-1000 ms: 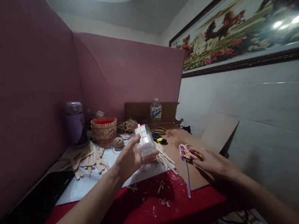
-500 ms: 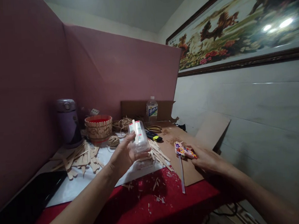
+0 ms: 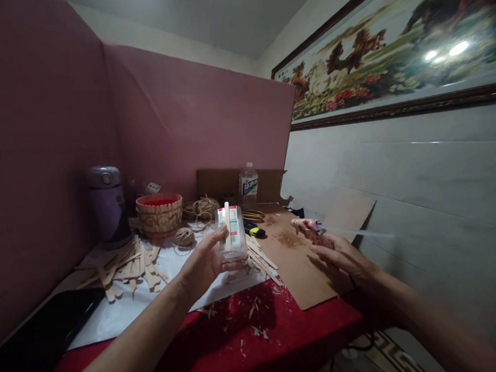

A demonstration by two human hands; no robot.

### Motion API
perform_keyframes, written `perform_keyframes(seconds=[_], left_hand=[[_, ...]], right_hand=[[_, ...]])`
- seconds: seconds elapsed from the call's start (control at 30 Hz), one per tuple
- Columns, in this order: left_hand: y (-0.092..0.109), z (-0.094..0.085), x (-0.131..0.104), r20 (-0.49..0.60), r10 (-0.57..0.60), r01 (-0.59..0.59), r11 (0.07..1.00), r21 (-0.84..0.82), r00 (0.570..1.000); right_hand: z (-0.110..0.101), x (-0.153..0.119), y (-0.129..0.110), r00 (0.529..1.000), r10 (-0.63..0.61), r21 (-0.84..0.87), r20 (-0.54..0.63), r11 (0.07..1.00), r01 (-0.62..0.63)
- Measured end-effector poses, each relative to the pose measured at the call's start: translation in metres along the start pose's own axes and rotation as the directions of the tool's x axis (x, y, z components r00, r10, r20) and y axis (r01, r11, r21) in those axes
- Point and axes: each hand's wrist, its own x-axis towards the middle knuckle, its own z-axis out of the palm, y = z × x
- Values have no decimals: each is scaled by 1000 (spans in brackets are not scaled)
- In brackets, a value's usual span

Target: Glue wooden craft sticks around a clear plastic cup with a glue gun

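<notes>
My left hand (image 3: pixel 208 251) is closed around a clear plastic box (image 3: pixel 238 246) with a printed label. Its thumb presses a wooden craft stick (image 3: pixel 227 218) upright against the label. On the right, my right hand (image 3: pixel 340 256) grips a flower-patterned hot glue gun (image 3: pixel 313 231) above the cardboard. A translucent glue stick (image 3: pixel 357 233) juts from the gun toward the right, blurred by motion. The nozzle is hard to make out. Behind the box, more loose craft sticks (image 3: pixel 264 258) lie on the table.
A heap of craft sticks (image 3: pixel 130 265) lies left on white paper, near a stick-covered pot (image 3: pixel 160 216), a purple flask (image 3: pixel 107 207) and twine (image 3: pixel 185 237). A yellow-black cutter (image 3: pixel 254 230) and bottle (image 3: pixel 248 186) stand behind. Cardboard (image 3: pixel 306 284) covers the right side; shavings dot the red cloth (image 3: pixel 217 347).
My right hand has raised and turned the glue gun, so its glue stick swings from hanging downward to pointing right. The box in my left hand now sits more upright.
</notes>
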Motion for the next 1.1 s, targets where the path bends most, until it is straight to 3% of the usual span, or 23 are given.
perform_keyframes(seconds=[0.13, 0.2, 0.43, 0.63, 0.83, 1.1], left_hand=[[-1, 3, -2, 31, -13, 12, 1000, 19, 999], [-2, 4, -2, 35, -9, 8, 1000, 15, 999], [-4, 8, -3, 103, -12, 13, 1000, -9, 995], [-3, 11, -6, 185, 26, -28, 1000, 12, 982], [-4, 12, -6, 195, 24, -32, 999, 36, 981], [-1, 16, -7, 182, 0, -7, 999, 36, 983]], right_hand=[[5, -23, -29, 974, 142, 210, 176, 961, -178], [10, -33, -45, 958, 101, 254, 270, 952, -172], [26, -48, -85, 915, 25, 287, 403, 946, -152], [35, -45, -93, 892, -76, 317, 446, 945, -78], [36, -43, -101, 889, -129, 268, 439, 963, 7], [35, -44, -103, 873, -85, 256, 480, 966, -47]])
